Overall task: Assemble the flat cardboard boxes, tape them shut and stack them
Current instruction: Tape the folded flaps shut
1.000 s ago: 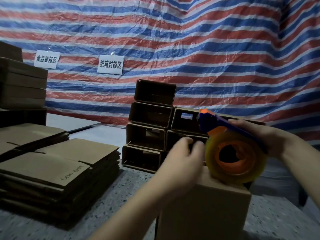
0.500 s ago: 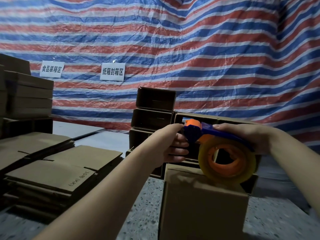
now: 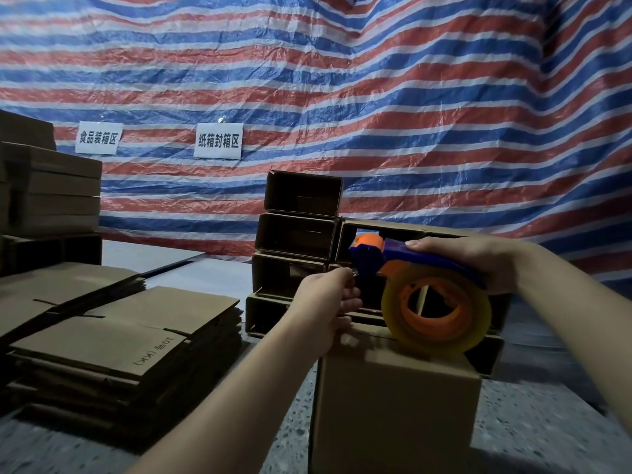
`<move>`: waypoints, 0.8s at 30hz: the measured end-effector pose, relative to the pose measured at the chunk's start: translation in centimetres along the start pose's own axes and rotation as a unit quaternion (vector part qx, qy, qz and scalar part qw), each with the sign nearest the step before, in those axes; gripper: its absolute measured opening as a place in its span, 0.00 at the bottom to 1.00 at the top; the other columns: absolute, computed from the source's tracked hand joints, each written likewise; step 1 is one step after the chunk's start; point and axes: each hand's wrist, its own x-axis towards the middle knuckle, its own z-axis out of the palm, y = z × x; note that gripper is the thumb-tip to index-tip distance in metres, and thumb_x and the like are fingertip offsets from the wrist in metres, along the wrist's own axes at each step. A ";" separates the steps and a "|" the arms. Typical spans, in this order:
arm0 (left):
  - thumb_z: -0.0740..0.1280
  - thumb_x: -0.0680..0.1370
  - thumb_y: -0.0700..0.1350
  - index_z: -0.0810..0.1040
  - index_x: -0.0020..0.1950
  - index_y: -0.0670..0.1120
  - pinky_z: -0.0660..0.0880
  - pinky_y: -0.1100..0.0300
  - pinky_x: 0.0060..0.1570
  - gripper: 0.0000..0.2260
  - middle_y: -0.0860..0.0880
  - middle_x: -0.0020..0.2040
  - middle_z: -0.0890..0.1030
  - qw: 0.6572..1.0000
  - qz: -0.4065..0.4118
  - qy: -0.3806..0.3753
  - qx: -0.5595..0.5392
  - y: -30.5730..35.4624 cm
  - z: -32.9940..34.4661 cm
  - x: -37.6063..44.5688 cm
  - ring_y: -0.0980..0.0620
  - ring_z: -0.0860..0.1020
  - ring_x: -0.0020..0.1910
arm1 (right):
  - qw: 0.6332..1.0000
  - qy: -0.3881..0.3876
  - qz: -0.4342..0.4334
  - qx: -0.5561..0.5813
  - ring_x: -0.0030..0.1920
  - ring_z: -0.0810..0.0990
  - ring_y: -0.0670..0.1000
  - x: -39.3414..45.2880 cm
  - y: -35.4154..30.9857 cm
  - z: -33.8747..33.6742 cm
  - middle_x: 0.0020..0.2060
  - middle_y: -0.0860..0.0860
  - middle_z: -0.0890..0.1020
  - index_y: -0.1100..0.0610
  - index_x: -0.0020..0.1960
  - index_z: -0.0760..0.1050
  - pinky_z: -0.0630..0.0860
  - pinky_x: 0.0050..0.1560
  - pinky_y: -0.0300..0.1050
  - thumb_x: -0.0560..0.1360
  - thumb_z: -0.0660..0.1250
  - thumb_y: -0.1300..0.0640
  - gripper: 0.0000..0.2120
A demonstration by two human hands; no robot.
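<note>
An assembled cardboard box (image 3: 393,405) stands upright in front of me on the speckled floor. My right hand (image 3: 478,258) grips the blue handle of a tape dispenser (image 3: 393,258), whose yellowish tape roll (image 3: 436,311) with an orange core rests on the box's top. My left hand (image 3: 328,302) is curled at the dispenser's front end, fingers pinching there; the tape end itself is too small to make out. Behind the box stands a stack of assembled boxes (image 3: 301,234) lying with their open sides facing me.
Piles of flat cardboard blanks (image 3: 119,336) lie at the left, with more boxes (image 3: 51,193) stacked at the far left. A striped red, white and blue tarp (image 3: 376,97) with two paper signs (image 3: 219,141) closes off the back.
My left hand has dropped a little and shifted to just below the dispenser's front end. The dispenser has stayed on the box top, moving slightly.
</note>
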 end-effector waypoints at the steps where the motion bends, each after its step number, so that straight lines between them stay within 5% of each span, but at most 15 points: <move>1: 0.64 0.81 0.45 0.77 0.42 0.45 0.68 0.58 0.35 0.08 0.55 0.23 0.72 1.000 0.001 0.016 -0.016 -0.3 0.1 0.0 0.59 0.70 0.21 | 1.000 -0.005 0.004 -0.012 0.35 0.83 0.51 0.0 -0.2 0.0 0.42 0.56 0.86 0.58 0.58 0.79 0.80 0.33 0.44 0.58 0.76 0.37 0.35; 9: 0.61 0.80 0.41 0.76 0.41 0.44 0.75 0.54 0.42 0.09 0.54 0.22 0.68 0.996 0.022 0.073 -0.034 -1.4 0.1 0.4 0.56 0.67 0.24 | 0.991 -0.031 0.070 -0.113 0.37 0.84 0.52 1.0 -1.8 -1.3 0.45 0.58 0.86 0.59 0.61 0.79 0.80 0.35 0.44 0.58 0.81 0.34 0.41; 12: 0.60 0.81 0.43 0.73 0.41 0.44 0.81 0.47 0.53 0.10 0.50 0.27 0.67 0.991 0.003 0.116 -0.066 -1.6 0.2 0.6 0.55 0.67 0.26 | 0.990 0.000 0.083 -0.116 0.53 0.85 0.60 1.8 -1.2 -1.4 0.54 0.60 0.85 0.58 0.66 0.78 0.82 0.52 0.51 0.49 0.84 0.32 0.53; 15: 0.60 0.81 0.46 0.73 0.42 0.44 0.81 0.45 0.53 0.10 0.50 0.30 0.68 0.986 -0.006 0.140 -0.091 -1.7 0.1 0.9 0.54 0.68 0.27 | 0.996 0.079 0.009 -0.045 0.67 0.77 0.64 4.7 0.7 -1.6 0.50 0.47 0.88 0.62 0.71 0.73 0.77 0.61 0.41 0.43 0.75 0.19 0.69; 17: 0.60 0.81 0.46 0.73 0.42 0.44 0.82 0.46 0.51 0.10 0.49 0.31 0.68 0.982 -0.008 0.150 -0.112 -1.8 0.1 0.8 0.54 0.69 0.27 | 0.994 0.048 0.025 -0.095 0.64 0.80 0.61 3.9 0.4 -2.1 0.57 0.54 0.85 0.58 0.69 0.77 0.77 0.66 0.53 0.50 0.82 0.29 0.55; 19: 0.60 0.81 0.44 0.72 0.41 0.43 0.83 0.47 0.48 0.10 0.49 0.29 0.68 0.980 -0.008 0.145 -0.139 -1.9 -0.2 0.8 0.55 0.68 0.23 | 0.985 -0.013 0.071 -0.159 0.62 0.81 0.63 2.2 -0.6 -2.6 0.61 0.62 0.82 0.57 0.68 0.77 0.72 0.70 0.61 0.52 0.84 0.34 0.51; 21: 0.61 0.81 0.41 0.72 0.38 0.42 0.83 0.52 0.41 0.11 0.50 0.26 0.68 0.983 0.016 0.123 -0.137 -1.8 -1.0 0.6 0.56 0.69 0.22 | 0.976 -0.035 0.107 -0.188 0.52 0.84 0.60 1.5 -1.6 -2.4 0.56 0.62 0.84 0.57 0.64 0.79 0.80 0.57 0.54 0.50 0.84 0.32 0.50; 24: 0.63 0.79 0.41 0.74 0.36 0.44 0.74 0.62 0.26 0.11 0.52 0.25 0.70 0.993 0.061 0.094 0.032 -1.7 -3.3 0.3 0.58 0.69 0.21 | 0.971 -0.030 0.112 -0.210 0.41 0.86 0.54 1.1 -2.1 -1.8 0.48 0.59 0.87 0.57 0.60 0.79 0.82 0.39 0.45 0.54 0.80 0.32 0.43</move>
